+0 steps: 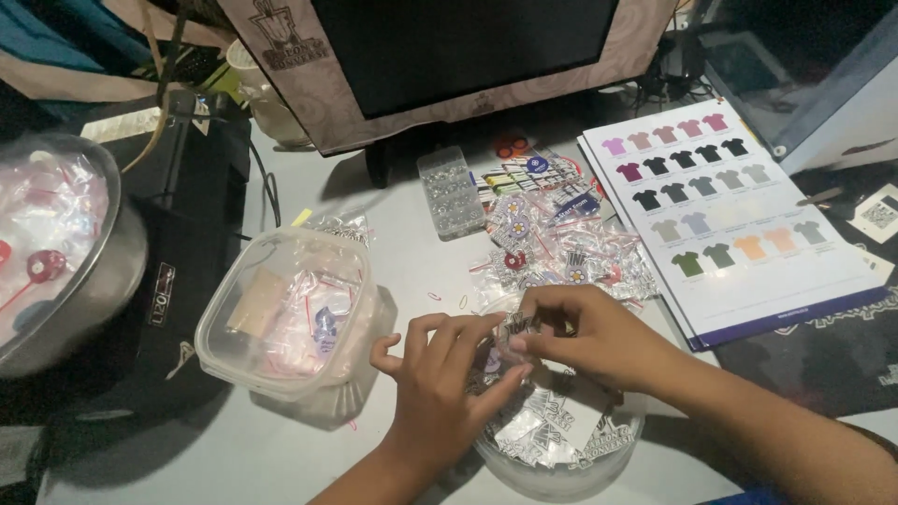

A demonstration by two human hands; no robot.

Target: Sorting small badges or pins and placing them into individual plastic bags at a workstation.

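Steel bowl (pixel 117 271) far left of my fingers, stuffed with clear plastic bags and red round bits. Black box (pixel 192 271) just beside it. Next, clear plastic tub (pixel 360 323) holding small zip bags, near my left thumb.

Left hand (pixel 440 388) comes up from the bottom edge, fingers (pixel 449 332) curled and pinching one side of a small black-and-white sticker (pixel 517 324). Right hand (pixel 589 337) comes in from the right, its fingertips (pixel 524 344) closed on the same sticker, so both hands grip it between them. Fingertips of the two hands touch or nearly touch; I can't tell which.

Sticker sits right above a clear round bowl (pixel 561 472) full of similar black-and-white stickers, directly under my hands.

Beyond my fingers: scattered pile of small bagged items (pixel 561 243), and a clear bead box (pixel 451 192) further back. Monitor (pixel 458 56) stands behind that.

Right of my right hand: printed chart of coloured shirts (pixel 725 210), flat on the desk (pixel 281 449), well apart from the fingers.
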